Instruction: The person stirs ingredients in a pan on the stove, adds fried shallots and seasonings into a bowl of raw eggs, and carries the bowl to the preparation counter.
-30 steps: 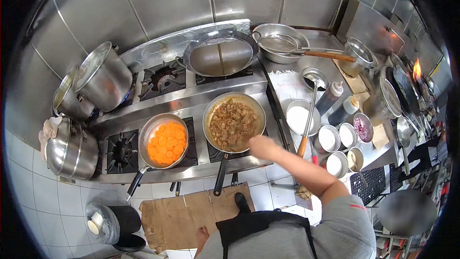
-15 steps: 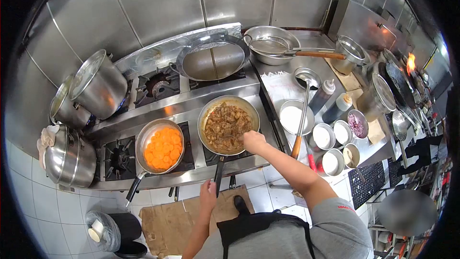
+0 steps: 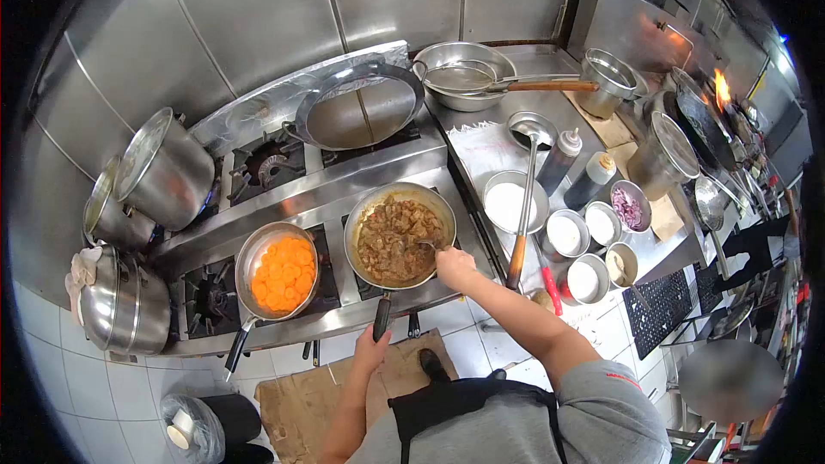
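A frying pan [image 3: 351, 249] with brown chopped meat in sauce [image 3: 397, 239] sits on the front right burner. My left hand [image 3: 372, 347] is closed around the end of its black handle [image 3: 382, 316]. At the pan's right rim my right hand [image 3: 455, 268] grips a metal spoon [image 3: 427, 244], whose head dips into the meat; most of its handle is hidden by the fingers. Left of this pan stands another pan [image 3: 244, 268] holding sliced carrots [image 3: 282, 273], touched by neither hand.
Behind are a large wok [image 3: 302, 112] and a steel bowl [image 3: 471, 105]. Tall pots [image 3: 176, 174] stand at left. On the right counter are a ladle [image 3: 526, 206], squeeze bottles [image 3: 560, 160], small bowls [image 3: 584, 280] and chopped onion [image 3: 627, 208]. Flames [image 3: 721, 88] rise farther right.
My left hand has come up from below and taken hold of the pan handle. The spoon in my right hand has moved through the meat. The whole view has shifted.
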`<state>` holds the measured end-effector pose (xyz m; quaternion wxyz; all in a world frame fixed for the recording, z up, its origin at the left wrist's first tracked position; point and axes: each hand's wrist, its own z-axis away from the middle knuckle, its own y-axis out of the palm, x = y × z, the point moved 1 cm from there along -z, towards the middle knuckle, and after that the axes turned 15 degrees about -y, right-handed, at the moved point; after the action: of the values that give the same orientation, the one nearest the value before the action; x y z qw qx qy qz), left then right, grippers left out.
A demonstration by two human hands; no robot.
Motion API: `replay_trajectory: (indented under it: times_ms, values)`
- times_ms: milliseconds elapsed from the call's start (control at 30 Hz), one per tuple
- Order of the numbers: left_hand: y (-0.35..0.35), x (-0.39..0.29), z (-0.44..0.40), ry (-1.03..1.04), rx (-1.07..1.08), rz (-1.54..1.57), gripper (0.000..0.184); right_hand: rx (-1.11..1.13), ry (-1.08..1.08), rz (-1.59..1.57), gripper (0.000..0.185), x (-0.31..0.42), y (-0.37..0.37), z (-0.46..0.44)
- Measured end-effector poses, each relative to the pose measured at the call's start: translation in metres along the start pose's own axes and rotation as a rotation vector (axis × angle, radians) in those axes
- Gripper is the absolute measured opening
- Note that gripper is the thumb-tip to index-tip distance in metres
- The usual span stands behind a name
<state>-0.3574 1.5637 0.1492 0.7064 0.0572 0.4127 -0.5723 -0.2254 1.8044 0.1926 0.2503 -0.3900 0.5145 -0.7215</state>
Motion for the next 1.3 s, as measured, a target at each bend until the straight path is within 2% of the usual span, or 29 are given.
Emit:
replay_trajectory:
  times_ms: [133,233,300,400,500,600,700,767,833,867,967,1033,1133,1233,1300]
  values:
    - [-0.001,0.008,-0.006,0.047,-0.011,-0.011,0.026,0.019,0.061,-0.044,0.020,0.019,-0.049,0.021]
    - [0.004,0.013,-0.010,0.034,-0.019,0.003,0.027,0.059,0.063,-0.011,0.019,0.021,-0.026,0.012]
    - [0.002,0.019,-0.017,0.035,-0.026,-0.028,0.028,-0.023,0.025,-0.003,0.018,0.011,-0.003,-0.002]
    - [0.000,0.016,-0.014,0.076,0.015,0.007,0.025,-0.099,-0.005,-0.023,0.017,0.007,-0.007,-0.010]
    - [0.001,0.018,-0.009,0.126,0.009,0.056,0.028,-0.032,-0.001,0.010,0.017,0.012,-0.038,0.017]
    - [-0.001,0.040,-0.023,-0.017,0.076,0.203,0.040,-0.034,0.036,0.033,0.017,0.007,-0.002,0.010]
    - [-0.016,0.073,-0.036,-0.057,0.205,0.515,0.051,-0.023,0.044,0.007,0.021,0.013,0.017,0.000]
    - [-0.021,0.103,-0.037,-0.202,0.154,0.700,0.058,-0.054,0.061,-0.067,0.025,0.015,0.010,0.015]
    - [-0.026,0.155,-0.039,-0.250,0.170,0.895,0.058,-0.365,0.052,0.030,0.032,0.031,-0.027,0.054]
    - [-0.027,0.202,-0.044,-0.280,0.168,0.762,0.055,-0.542,-0.049,0.024,0.033,0.027,-0.030,0.070]
    - [-0.021,0.271,-0.031,-0.440,0.162,0.453,0.052,-0.126,0.051,-0.436,0.029,0.024,-0.089,0.156]
    - [-0.008,0.301,-0.020,-0.516,0.187,0.295,0.050,-0.094,0.154,-0.279,0.027,-0.005,-0.073,0.210]
    - [0.011,0.320,-0.005,-0.513,0.243,0.079,0.047,-0.042,0.480,-0.112,0.024,-0.047,-0.039,0.232]
    - [0.032,0.321,-0.005,-0.391,0.302,-0.097,0.044,-0.370,0.480,-0.161,0.023,-0.071,0.007,0.230]
    - [0.040,0.326,-0.016,-0.254,0.341,-0.167,0.042,-0.579,0.416,-0.044,0.025,-0.073,0.014,0.237]
